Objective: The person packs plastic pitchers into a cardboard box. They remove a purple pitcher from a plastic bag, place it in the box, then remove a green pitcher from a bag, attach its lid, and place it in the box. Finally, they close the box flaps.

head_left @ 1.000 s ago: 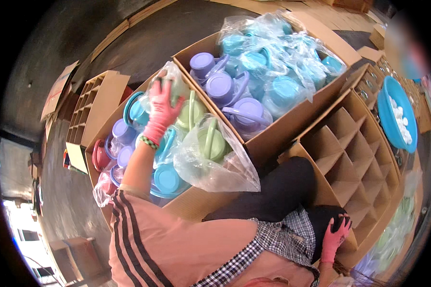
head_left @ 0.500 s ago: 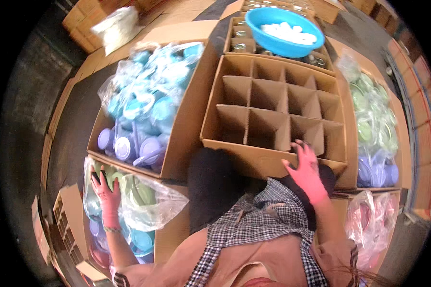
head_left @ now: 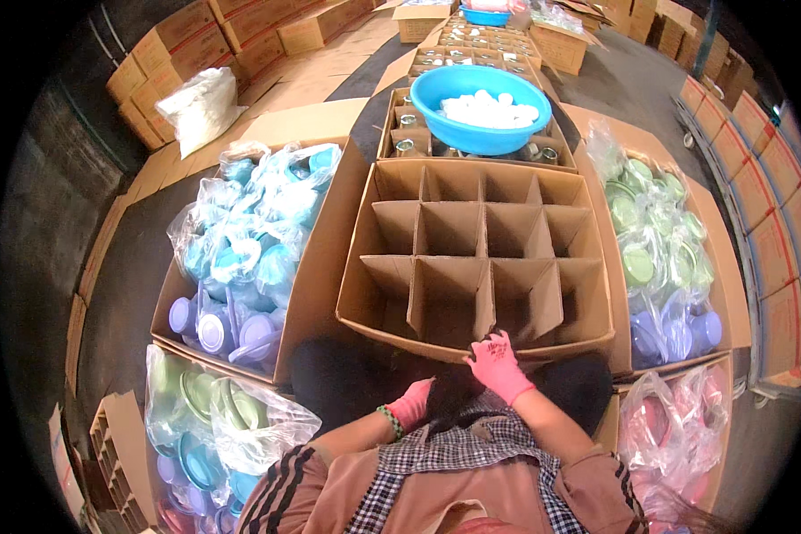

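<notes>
Divided carton (head_left: 476, 258) (empty cells) | right hand (head_left: 498, 365) on near rim | left hand (head_left: 411, 405) apart

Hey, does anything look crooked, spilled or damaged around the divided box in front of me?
Mostly tidy. The cardboard dividers in the near row of the empty box lean instead of standing straight. The right hand rests on its near edge; the left hand is just below. Nothing looks spilled.

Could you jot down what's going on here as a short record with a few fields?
Place: floor packed with open cardboard boxes
Right hand: pink glove, resting on the near rim of the divided box
Left hand: pink glove, close to the body, holding nothing
Divided box: compartments empty
Behind it: blue bowl of white pieces
Both sides: bagged lids in blue, purple, green
</notes>
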Tool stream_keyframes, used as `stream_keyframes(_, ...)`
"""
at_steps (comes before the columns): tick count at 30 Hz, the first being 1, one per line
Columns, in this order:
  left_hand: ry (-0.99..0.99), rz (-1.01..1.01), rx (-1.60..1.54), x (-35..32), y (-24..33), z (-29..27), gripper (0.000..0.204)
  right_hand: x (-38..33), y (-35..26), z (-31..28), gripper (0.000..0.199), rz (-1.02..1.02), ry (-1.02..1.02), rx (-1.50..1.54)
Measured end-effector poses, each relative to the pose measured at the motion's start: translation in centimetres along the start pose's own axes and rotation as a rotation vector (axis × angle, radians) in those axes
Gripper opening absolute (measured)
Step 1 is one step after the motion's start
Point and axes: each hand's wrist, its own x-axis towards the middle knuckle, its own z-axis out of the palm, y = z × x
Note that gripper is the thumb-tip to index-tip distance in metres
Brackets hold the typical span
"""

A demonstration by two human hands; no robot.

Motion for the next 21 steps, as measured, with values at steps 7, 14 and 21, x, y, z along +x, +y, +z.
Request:
stream_keyframes(7, 0.234, -0.516, -0.733, 3.2, -4.3, 0.9, 0.034, 0.8, 0.2, -0.8, 0.029, 0.026, 0.002, 0.079)
stream_keyframes(14, 0.6, -0.482, -0.314, 4.2, -15.2, 3.9, 0.027, 1.8, 0.2, -0.7, 0.03, 0.074, 0.008, 0.075)
stream_keyframes(21, 0.787, -0.516, -0.693, 3.0, -15.4, 3.1, 0.027, -1.2, -2.3, -9.0, 0.029, 0.028, 0.129, 0.084)
